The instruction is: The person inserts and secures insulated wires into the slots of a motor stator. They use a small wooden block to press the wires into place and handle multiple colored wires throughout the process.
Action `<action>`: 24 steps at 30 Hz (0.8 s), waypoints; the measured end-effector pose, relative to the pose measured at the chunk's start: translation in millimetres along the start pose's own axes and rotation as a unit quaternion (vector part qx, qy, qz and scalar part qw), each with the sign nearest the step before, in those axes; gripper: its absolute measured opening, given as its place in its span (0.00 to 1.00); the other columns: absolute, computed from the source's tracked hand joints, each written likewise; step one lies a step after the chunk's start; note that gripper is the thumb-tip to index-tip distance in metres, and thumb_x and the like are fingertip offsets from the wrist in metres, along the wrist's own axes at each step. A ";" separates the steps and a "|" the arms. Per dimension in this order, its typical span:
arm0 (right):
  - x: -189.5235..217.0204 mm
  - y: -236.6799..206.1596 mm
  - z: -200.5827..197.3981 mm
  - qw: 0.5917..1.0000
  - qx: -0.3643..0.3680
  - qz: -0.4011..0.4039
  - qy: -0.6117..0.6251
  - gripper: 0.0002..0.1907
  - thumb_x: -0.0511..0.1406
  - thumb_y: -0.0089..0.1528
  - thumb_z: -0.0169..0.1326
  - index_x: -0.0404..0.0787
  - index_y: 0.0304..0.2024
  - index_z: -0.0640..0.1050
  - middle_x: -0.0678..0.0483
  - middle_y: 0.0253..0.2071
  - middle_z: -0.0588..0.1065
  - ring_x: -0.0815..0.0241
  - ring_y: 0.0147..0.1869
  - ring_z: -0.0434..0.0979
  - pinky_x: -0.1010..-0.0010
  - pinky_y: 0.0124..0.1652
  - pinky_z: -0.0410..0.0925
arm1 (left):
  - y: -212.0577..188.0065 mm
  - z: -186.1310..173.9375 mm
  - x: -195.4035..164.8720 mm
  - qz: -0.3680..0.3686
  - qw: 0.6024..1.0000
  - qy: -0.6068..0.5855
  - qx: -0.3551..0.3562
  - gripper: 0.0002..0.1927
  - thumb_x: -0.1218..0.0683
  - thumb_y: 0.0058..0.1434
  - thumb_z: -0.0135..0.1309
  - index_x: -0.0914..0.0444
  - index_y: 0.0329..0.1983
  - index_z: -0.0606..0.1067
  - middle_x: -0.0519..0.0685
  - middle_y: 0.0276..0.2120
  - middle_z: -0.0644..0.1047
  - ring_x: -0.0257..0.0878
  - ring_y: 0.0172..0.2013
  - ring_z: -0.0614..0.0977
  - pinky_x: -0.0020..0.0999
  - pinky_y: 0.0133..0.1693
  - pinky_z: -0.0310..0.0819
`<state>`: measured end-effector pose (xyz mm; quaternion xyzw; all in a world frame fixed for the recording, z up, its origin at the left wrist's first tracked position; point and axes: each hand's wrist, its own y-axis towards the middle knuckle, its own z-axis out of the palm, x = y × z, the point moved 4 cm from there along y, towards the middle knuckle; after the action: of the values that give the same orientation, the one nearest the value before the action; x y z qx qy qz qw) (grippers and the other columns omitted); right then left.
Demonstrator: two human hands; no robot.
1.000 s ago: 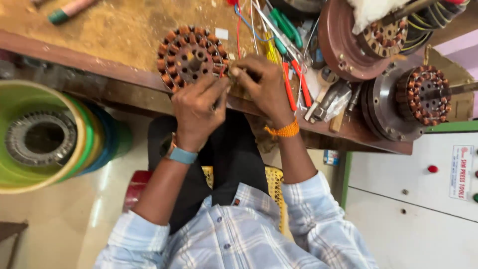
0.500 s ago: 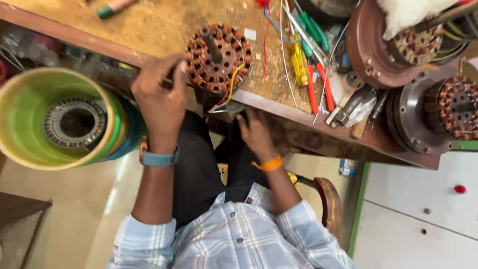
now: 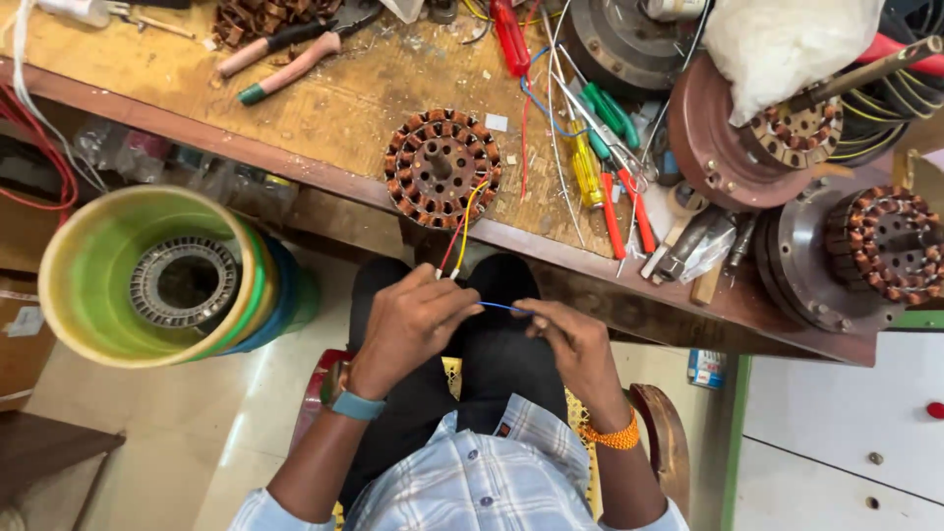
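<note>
A round copper-wound stator (image 3: 442, 167) lies on the wooden workbench (image 3: 324, 108) near its front edge. Red, yellow and white lead wires (image 3: 460, 231) hang from it over the edge down to my lap. My left hand (image 3: 411, 324) pinches the ends of these leads. My right hand (image 3: 575, 344) holds the other end of a thin blue wire (image 3: 503, 308) stretched between both hands. Both hands are below the bench edge, above my dark trousers.
Screwdrivers and pliers (image 3: 605, 157) lie right of the stator. Two larger motor housings with windings (image 3: 757, 138) (image 3: 865, 251) sit at the bench's right end. Stacked green and yellow tubs (image 3: 147, 280) holding a bare stator core stand on the floor at left.
Both hands left the stator on the bench and came down to my lap. They now hold its lead wires and a blue wire between them.
</note>
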<state>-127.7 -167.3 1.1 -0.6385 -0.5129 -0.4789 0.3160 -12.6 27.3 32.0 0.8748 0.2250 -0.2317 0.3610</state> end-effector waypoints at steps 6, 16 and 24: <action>-1.8 6.5 16.2 0.991 -0.058 0.067 -0.100 0.08 0.33 0.59 0.64 0.33 0.35 0.81 0.51 0.30 0.83 0.65 0.28 0.83 0.76 0.29 0.72 | 1.9 -29.4 2.5 -0.038 0.997 0.055 0.026 0.08 0.54 0.57 0.65 0.59 0.38 0.82 0.44 0.30 0.81 0.44 0.28 0.79 0.39 0.29 0.74; 4.1 46.5 16.1 0.990 -0.020 0.019 0.139 0.05 0.31 0.64 0.59 0.33 0.38 0.80 0.51 0.32 0.81 0.68 0.31 0.79 0.76 0.32 0.72 | 20.4 -22.8 -22.5 -0.015 0.999 0.018 0.034 0.08 0.62 0.58 0.58 0.59 0.40 0.81 0.49 0.35 0.84 0.45 0.34 0.86 0.38 0.35 0.79; 63.5 114.6 27.0 0.922 -0.058 -0.268 -0.273 0.14 0.34 0.57 0.68 0.41 0.44 0.82 0.50 0.40 0.78 0.52 0.35 0.79 0.64 0.35 0.71 | 17.7 -77.3 3.3 -0.170 0.975 -0.059 -0.134 0.07 0.62 0.67 0.57 0.65 0.46 0.80 0.53 0.36 0.84 0.40 0.36 0.88 0.32 0.38 0.80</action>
<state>-9.2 -152.1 61.3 -0.6009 -0.7023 -0.3814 -0.0142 18.8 73.7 88.3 0.7524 0.3781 -0.3084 0.4425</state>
